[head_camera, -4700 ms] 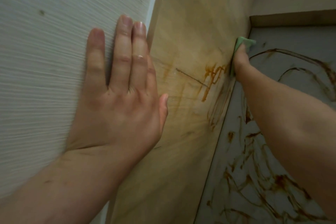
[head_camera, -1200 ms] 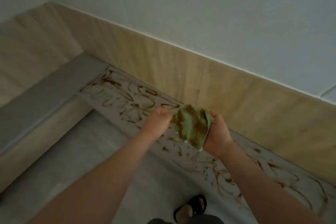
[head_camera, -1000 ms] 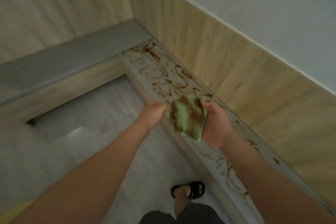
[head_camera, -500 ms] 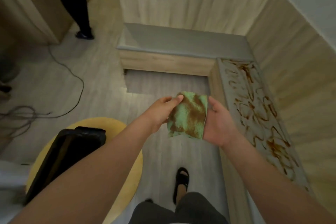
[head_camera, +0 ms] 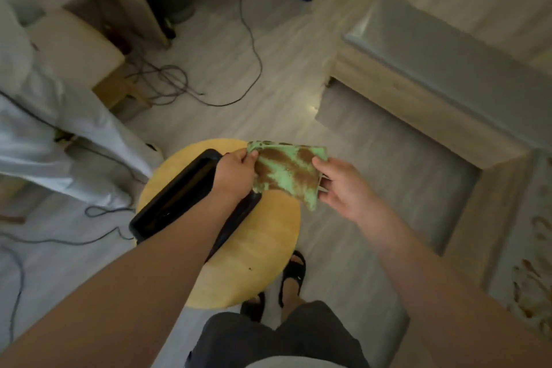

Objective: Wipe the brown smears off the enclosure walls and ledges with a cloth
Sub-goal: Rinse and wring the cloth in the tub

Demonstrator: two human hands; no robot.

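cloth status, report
Left hand and right hand pinch cloth, heavily browned. Held above stool with tray. Ledge smeared.

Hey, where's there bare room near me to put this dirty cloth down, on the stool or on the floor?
Bare: the near right half of the stool, between the black tray and the rim, and the floor from the stool across to the smeared ledge. Crowded: cables tangle over the far-left floor, and the tray fills the stool's left side.

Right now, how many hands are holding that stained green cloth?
2. The left hand pinches the left edge of the cloth, in front of the black tray on the yellow stool; the right hand grips its right edge. Neither is hidden.
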